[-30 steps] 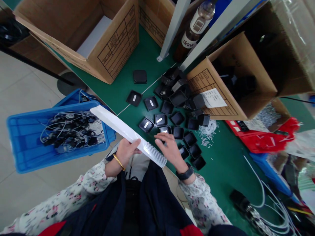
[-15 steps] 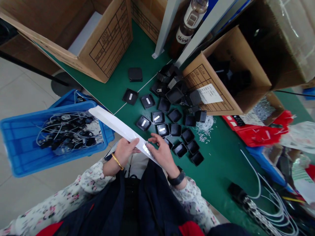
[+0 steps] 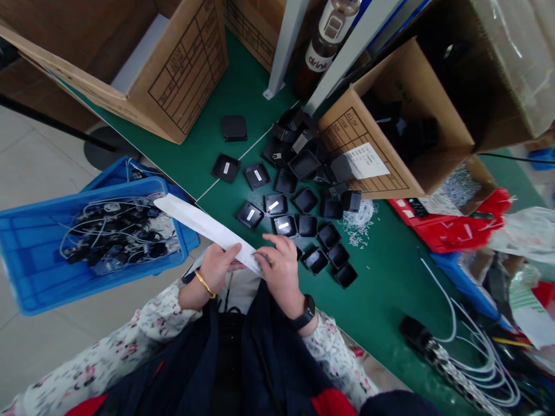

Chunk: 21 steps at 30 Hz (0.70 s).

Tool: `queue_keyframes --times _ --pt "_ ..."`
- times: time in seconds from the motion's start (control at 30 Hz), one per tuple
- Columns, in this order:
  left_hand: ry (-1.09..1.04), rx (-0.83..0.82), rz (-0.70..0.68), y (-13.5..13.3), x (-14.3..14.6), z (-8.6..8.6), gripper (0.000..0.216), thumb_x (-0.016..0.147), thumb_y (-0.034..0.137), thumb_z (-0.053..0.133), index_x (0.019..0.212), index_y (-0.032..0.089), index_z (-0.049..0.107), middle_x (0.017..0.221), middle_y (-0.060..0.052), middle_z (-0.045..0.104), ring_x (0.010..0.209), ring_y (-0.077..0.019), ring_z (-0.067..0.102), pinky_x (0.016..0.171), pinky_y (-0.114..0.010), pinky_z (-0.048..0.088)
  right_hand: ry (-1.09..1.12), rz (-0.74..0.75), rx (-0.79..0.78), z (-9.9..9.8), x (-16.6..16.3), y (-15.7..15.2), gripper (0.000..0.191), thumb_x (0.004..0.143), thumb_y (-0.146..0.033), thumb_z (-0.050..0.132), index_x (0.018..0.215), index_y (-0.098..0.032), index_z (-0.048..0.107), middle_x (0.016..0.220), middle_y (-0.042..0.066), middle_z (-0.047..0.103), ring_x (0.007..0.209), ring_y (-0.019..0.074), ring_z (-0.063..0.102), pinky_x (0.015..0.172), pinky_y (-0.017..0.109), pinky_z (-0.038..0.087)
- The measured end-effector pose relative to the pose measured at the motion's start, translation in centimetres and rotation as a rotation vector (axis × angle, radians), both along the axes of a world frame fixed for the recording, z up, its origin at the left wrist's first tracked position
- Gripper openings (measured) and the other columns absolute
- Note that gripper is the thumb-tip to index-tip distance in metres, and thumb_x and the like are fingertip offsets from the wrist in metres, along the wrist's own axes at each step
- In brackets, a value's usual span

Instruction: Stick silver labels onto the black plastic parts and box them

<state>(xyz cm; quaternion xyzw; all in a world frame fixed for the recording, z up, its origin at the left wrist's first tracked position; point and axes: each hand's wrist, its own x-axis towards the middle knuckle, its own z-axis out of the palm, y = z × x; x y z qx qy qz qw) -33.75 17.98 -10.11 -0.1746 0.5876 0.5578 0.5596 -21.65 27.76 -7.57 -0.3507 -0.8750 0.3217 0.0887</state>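
Lower centre of frame: left hand pinches the near end of a long white strip, fingers closed on it; the strip runs up-left over the blue bin. Right hand grips the same end, fingers curled on it. Black square housings lie just beyond on the green table, near the open carton.

strip: held betw. left hand & right hand, near table edge, far end over the bin
bin: left of table, w/ wired parts in it
small housings: on table, just behind right hand
open carton: right of housings, behind them
bottle: behind housings
big carton: far left on table
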Motion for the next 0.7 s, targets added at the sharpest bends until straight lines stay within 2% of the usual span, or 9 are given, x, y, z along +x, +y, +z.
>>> queue_keyframes --times 0.07,0.13,0.2,0.27,0.37,0.47,0.6,0.7 --pt "0.014 -0.013 0.023 -0.2 -0.3 -0.3 0.012 0.076 0.011 0.057 0.087 0.009 0.06 0.073 -0.008 0.069 0.061 -0.0204 0.066 0.051 -0.028 0.058 0.005 -0.177 -0.005 -0.7 2.0 2.0 0.011 0.083 -0.026 0.058 0.08 -0.021 0.066 0.098 0.006 0.06 0.095 0.0218 0.052 0.083 0.036 0.04" --pt "0.035 -0.027 0.05 -0.5 -0.9 -0.5 0.013 0.075 0.012 0.058 0.088 0.009 0.059 0.075 -0.009 0.069 0.063 -0.0205 0.067 0.052 -0.028 0.058 -0.106 -0.283 0.015 -1.9 4.5 4.3 0.02 0.086 -0.031 0.052 0.083 -0.017 0.066 0.082 0.005 0.058 0.077 0.0191 0.054 0.07 0.033 0.043" --pt "0.051 -0.036 0.069 -0.8 -1.5 -0.7 0.015 0.074 0.012 0.06 0.088 0.009 0.058 0.076 -0.009 0.069 0.063 -0.0204 0.067 0.051 -0.027 0.058 -0.248 -0.224 0.022 -3.3 6.8 5.9 0.022 0.085 -0.031 0.051 0.079 -0.016 0.066 0.068 0.002 0.055 0.062 0.0166 0.051 0.06 0.03 0.041" --pt "0.059 -0.037 0.079 -0.9 -1.9 -0.7 0.015 0.072 0.013 0.061 0.087 0.009 0.059 0.074 -0.008 0.069 0.062 -0.0203 0.067 0.051 -0.027 0.057 -0.32 -0.118 0.018 -4.6 8.1 6.3 0.017 0.081 -0.028 0.057 0.072 -0.018 0.067 0.061 0.0 0.052 0.058 0.0162 0.048 0.059 0.029 0.038" --pt "0.064 -0.034 0.082 -0.9 -2.1 -0.6 0.014 0.071 0.014 0.063 0.084 0.009 0.059 0.072 -0.008 0.068 0.062 -0.0201 0.066 0.05 -0.026 0.057 -0.368 -0.02 0.064 -6.0 8.3 5.1 0.011 0.078 -0.022 0.061 0.069 -0.021 0.066 0.066 0.002 0.054 0.071 0.0201 0.049 0.067 0.032 0.036" --pt "0.07 -0.026 0.077 -0.8 -2.0 -0.5 0.014 0.072 0.015 0.062 0.085 0.009 0.06 0.075 -0.009 0.069 0.063 -0.0205 0.067 0.051 -0.027 0.057 -0.414 0.012 0.139 -7.0 7.9 3.8 0.01 0.081 -0.016 0.057 0.076 -0.018 0.066 0.076 0.007 0.057 0.083 0.0246 0.047 0.074 0.037 0.034" --pt "0.094 0.018 0.042 -1.0 -1.7 -0.4 0.019 0.073 0.017 0.062 0.091 0.01 0.059 0.082 -0.008 0.07 0.065 -0.0213 0.067 0.051 -0.027 0.058 -0.443 0.013 0.201 -7.1 8.3 3.6 0.016 0.085 -0.018 0.053 0.097 -0.013 0.063 0.081 0.011 0.058 0.083 0.0262 0.047 0.077 0.04 0.034" --pt "0.121 0.024 0.005 -1.0 -1.4 -0.3 0.019 0.073 0.018 0.061 0.091 0.011 0.06 0.079 -0.007 0.07 0.065 -0.0222 0.067 0.05 -0.027 0.057 -0.371 -0.096 0.183 -5.3 7.8 4.1 0.023 0.087 -0.028 0.053 0.101 -0.011 0.061 0.079 0.009 0.057 0.078 0.0243 0.049 0.076 0.039 0.038"
